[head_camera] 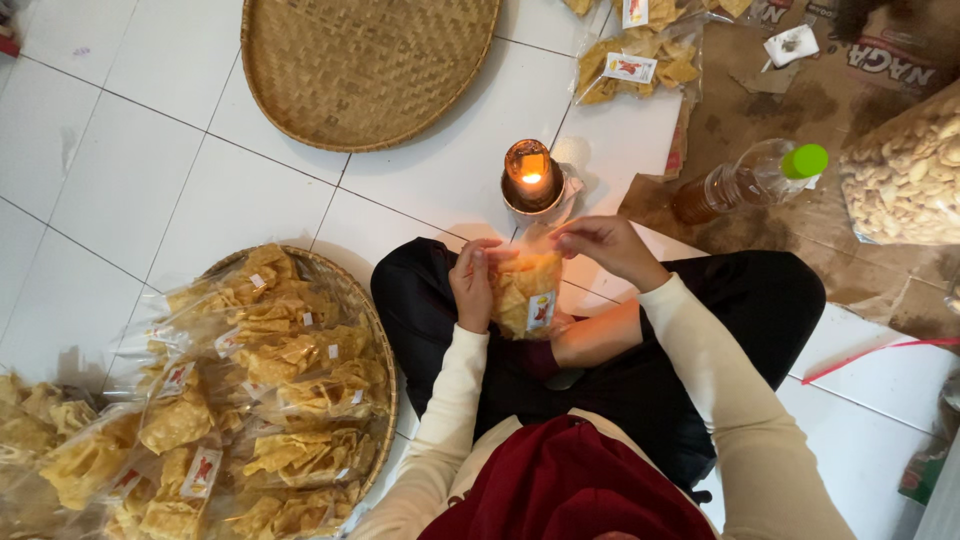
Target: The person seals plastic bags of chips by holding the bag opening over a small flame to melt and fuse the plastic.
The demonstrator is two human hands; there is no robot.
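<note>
I sit cross-legged on a white tiled floor. My left hand grips the left side of a small clear bag of yellow chips with a white and red label. My right hand pinches the top of the same bag, holding its open edge close to the flame of a small oil lamp that burns just beyond my knees. The bag stands upright between both hands above my lap.
A round woven tray at my left holds several sealed chip bags, and more lie at the far left. An empty woven tray lies ahead. At right are a bottle with a green cap, a big sack of pale crackers, cardboard and more bags.
</note>
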